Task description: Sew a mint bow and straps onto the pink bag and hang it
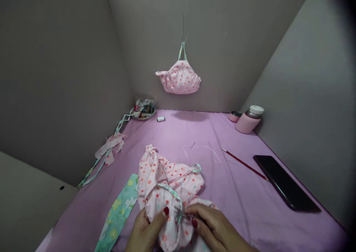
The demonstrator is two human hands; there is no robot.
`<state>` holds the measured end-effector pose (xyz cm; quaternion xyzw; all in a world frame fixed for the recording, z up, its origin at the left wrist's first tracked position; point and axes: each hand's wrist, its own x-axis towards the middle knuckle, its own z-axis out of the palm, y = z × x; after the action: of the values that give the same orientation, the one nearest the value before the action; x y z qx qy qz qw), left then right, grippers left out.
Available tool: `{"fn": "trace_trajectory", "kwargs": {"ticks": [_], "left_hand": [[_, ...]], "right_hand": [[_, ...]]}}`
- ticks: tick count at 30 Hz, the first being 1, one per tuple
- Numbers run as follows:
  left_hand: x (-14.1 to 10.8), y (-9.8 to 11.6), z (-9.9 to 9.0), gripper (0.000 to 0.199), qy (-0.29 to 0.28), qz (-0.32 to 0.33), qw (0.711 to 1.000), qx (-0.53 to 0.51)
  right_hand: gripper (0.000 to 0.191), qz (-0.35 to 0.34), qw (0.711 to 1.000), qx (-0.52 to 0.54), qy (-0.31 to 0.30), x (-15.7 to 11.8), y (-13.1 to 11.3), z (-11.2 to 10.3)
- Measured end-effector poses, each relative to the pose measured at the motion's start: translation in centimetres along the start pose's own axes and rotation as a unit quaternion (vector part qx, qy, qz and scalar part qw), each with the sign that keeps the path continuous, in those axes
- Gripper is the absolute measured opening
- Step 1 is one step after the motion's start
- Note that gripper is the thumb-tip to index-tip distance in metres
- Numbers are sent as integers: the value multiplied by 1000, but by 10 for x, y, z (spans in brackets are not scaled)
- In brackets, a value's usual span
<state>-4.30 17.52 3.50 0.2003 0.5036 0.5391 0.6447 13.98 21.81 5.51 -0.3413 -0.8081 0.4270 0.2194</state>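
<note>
Bunched in front of me is a pink cloth garment (172, 174) printed with small red flowers. A thin mint-green strap (172, 191) runs across its front. My left hand (148, 228) grips the garment's lower left part, thumb on top. In my right hand (213, 224), between thumb and fingers, is a small pointed metal tool (181, 212); its tip lies against the cloth by the strap. Its handle is hidden, so I cannot tell its exact kind. A green floral fabric strip (119, 207) lies left of the garment. Beyond it rests a needle (193, 145) with white thread (208, 147).
A similar pink garment (182, 78) hangs at the back. At left lie pink scraps (111, 144), green cords (93, 174) and a basket (143, 115). A thread spool (160, 119) sits near it. At right are a pencil (244, 164), phone (286, 183), pink flask (248, 122) and cup (235, 116).
</note>
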Motion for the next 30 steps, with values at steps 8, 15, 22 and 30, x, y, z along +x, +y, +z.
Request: {"fn": "trace_trajectory", "kwargs": {"ticks": [8,15,22,30], "left_hand": [[-9,12,9,31,2,27,999,29],[-9,12,10,33,0,28,999,25],[-11,12,13,31,11,35,999,30],[-11,11,10,34,29,35,998,32]], "right_hand": [[24,-44,998,-47,26,0,-4,-1],[25,-37,997,-57,44,0,1,0],[26,-43,995,-57,63,0,2,3],[23,2,998,-31,54,-2,-3,-2]]}}
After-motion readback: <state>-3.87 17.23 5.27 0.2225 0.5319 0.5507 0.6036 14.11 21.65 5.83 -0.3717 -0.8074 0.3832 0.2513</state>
